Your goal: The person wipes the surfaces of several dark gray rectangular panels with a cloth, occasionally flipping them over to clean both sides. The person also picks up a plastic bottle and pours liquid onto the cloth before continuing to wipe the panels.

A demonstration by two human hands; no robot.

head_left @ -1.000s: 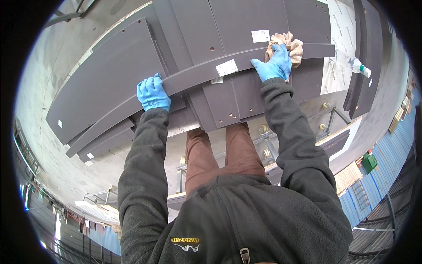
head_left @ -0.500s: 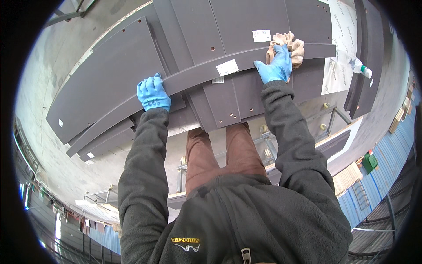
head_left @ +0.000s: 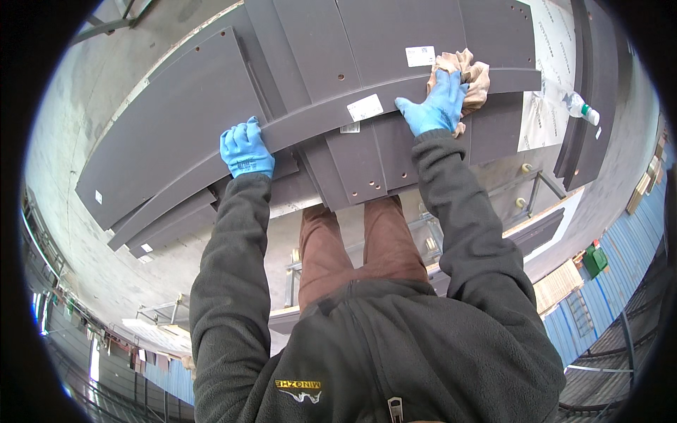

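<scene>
A long, narrow dark grey board (head_left: pixel 303 125) lies across several wider dark panels (head_left: pixel 402 32), and a white label (head_left: pixel 364 107) is stuck to it. My left hand (head_left: pixel 247 146), in a blue glove, is closed over the board's near edge, left of the middle. Toward the board's right end, my gloved right hand (head_left: pixel 434 106) presses on a crumpled beige cloth (head_left: pixel 477 81), its thumb stretched out to the left. Part of the cloth bulges out beyond the fingers, and some hangs below the palm.
A clear plastic bottle with a green band (head_left: pixel 582 109) lies at the right, by a stack of dark boards (head_left: pixel 596 84). White printed sheeting (head_left: pixel 539 123) shows beside the panels. Wheeled metal frames (head_left: pixel 529 194) stand on the concrete floor near my legs.
My right hand has shifted slightly left on the cloth, and its wrist has moved left with it. The left hand stays in place on the board.
</scene>
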